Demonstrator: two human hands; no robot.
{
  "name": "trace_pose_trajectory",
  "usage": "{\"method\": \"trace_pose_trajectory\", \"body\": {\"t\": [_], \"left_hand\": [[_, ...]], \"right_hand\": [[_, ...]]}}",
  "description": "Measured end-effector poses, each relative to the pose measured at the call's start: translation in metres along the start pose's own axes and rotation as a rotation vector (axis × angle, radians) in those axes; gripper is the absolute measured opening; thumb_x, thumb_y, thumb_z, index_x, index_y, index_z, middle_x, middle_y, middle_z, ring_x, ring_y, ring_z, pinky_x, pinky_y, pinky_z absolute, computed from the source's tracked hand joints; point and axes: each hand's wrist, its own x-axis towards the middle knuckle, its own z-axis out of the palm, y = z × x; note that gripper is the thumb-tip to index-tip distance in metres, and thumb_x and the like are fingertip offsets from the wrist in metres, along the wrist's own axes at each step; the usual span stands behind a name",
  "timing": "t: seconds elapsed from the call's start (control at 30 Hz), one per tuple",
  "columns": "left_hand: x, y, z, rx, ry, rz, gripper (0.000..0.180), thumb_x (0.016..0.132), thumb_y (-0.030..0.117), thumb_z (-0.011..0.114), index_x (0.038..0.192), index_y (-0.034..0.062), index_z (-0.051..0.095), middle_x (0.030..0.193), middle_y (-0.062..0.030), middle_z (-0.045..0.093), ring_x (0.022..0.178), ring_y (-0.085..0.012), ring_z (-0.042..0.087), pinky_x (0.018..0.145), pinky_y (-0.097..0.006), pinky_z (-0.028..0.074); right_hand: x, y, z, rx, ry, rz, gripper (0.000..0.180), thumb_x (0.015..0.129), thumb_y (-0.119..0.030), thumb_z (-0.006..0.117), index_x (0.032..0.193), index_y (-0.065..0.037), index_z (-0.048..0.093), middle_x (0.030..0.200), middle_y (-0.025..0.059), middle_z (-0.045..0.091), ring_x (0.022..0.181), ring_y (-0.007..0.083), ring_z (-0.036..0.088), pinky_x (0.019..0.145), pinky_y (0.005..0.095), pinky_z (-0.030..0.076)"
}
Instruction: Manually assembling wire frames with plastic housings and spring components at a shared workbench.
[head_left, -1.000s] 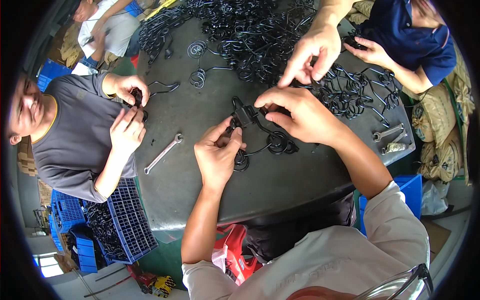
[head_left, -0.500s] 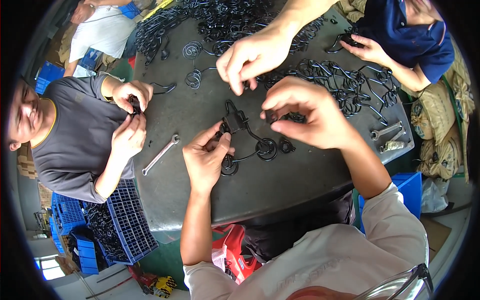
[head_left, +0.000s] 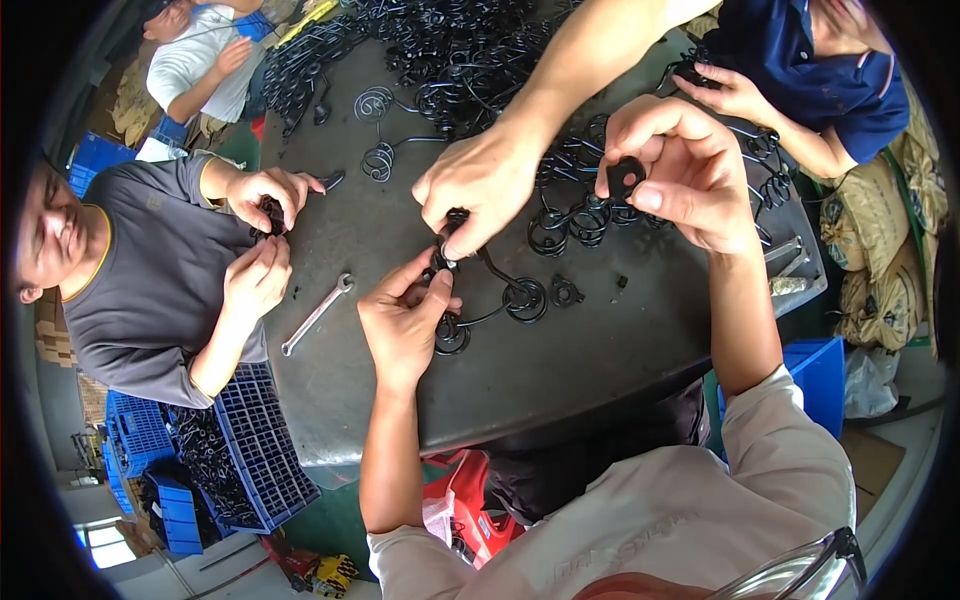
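Observation:
My left hand (head_left: 400,325) pinches a black clamp-like part at the end of a bent black wire piece with coils (head_left: 525,300), just above the table. Reaching in from the far side, a co-worker's hand (head_left: 485,185) grips the same part from above and hides most of it. Up to the right, my right hand (head_left: 690,170) holds a small black ring-shaped part (head_left: 627,180) between thumb and fingers, its hole facing me. Between my hands another small black part (head_left: 565,292) lies on the table, near a tiny black bit (head_left: 621,282).
On the dark table (head_left: 480,400) lie a wrench (head_left: 318,315) at left, more tools (head_left: 788,268) at right, and piles of black coiled wire pieces (head_left: 450,50) at the back. Co-workers sit left and far right, handling black parts. Blue crates (head_left: 255,440) stand lower left.
My right hand has moved up and right with the ring-shaped part, now turned toward me. The co-worker's hand has come down onto the part in my left hand, which stays almost in place.

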Motion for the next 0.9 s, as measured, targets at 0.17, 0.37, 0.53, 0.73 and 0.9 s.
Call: {"method": "trace_pose_trajectory", "body": {"t": [0.17, 0.37, 0.53, 0.73, 0.9], "left_hand": [[0.000, -0.001, -0.001, -0.001, -0.002, 0.004, 0.030, 0.090, -0.002, 0.072, 0.119, -0.0075, 0.068, 0.092, -0.0082, 0.069, 0.068, -0.0108, 0.069, 0.060, -0.023, 0.057], [0.000, 0.001, -0.002, -0.024, -0.030, 0.018, 0.030, 0.091, -0.002, 0.071, 0.120, -0.0075, 0.068, 0.092, -0.0088, 0.068, 0.070, -0.0115, 0.070, 0.061, -0.024, 0.057], [-0.001, 0.001, -0.003, -0.032, -0.035, 0.022, 0.030, 0.091, -0.002, 0.071, 0.120, -0.0074, 0.067, 0.093, -0.0091, 0.068, 0.070, -0.0122, 0.070, 0.062, -0.024, 0.058], [-0.001, 0.002, -0.003, -0.026, -0.033, 0.014, 0.030, 0.091, -0.001, 0.071, 0.120, -0.0076, 0.067, 0.093, -0.0093, 0.069, 0.070, -0.0125, 0.070, 0.063, -0.024, 0.058], [0.000, 0.002, -0.002, -0.033, -0.033, 0.020, 0.029, 0.091, -0.002, 0.071, 0.120, -0.0075, 0.068, 0.094, -0.0097, 0.069, 0.070, -0.0124, 0.070, 0.063, -0.024, 0.058]], "right_hand": [[0.000, 0.001, 0.005, -0.013, -0.025, 0.037, 0.031, 0.085, 0.012, 0.070, 0.114, 0.008, 0.059, 0.110, 0.0133, 0.061, 0.099, 0.0223, 0.067, 0.086, 0.0338, 0.056], [-0.002, 0.001, 0.009, -0.058, 0.007, 0.099, 0.028, 0.085, 0.011, 0.070, 0.112, 0.007, 0.062, 0.110, 0.0112, 0.062, 0.096, 0.0172, 0.066, 0.082, 0.0291, 0.054], [-0.006, 0.004, 0.016, -0.208, -0.018, 0.165, 0.026, 0.085, 0.009, 0.072, 0.109, 0.003, 0.065, 0.108, 0.0078, 0.067, 0.091, 0.0115, 0.065, 0.075, 0.0247, 0.051], [-0.006, 0.001, 0.029, -0.231, -0.032, 0.318, 0.026, 0.085, 0.008, 0.072, 0.108, 0.000, 0.067, 0.105, 0.0066, 0.070, 0.090, 0.0098, 0.065, 0.076, 0.0243, 0.051], [-0.006, 0.002, 0.028, -0.252, -0.127, 0.380, 0.030, 0.086, 0.007, 0.070, 0.114, 0.000, 0.065, 0.099, 0.0076, 0.071, 0.087, 0.0111, 0.066, 0.075, 0.0261, 0.054]]}}
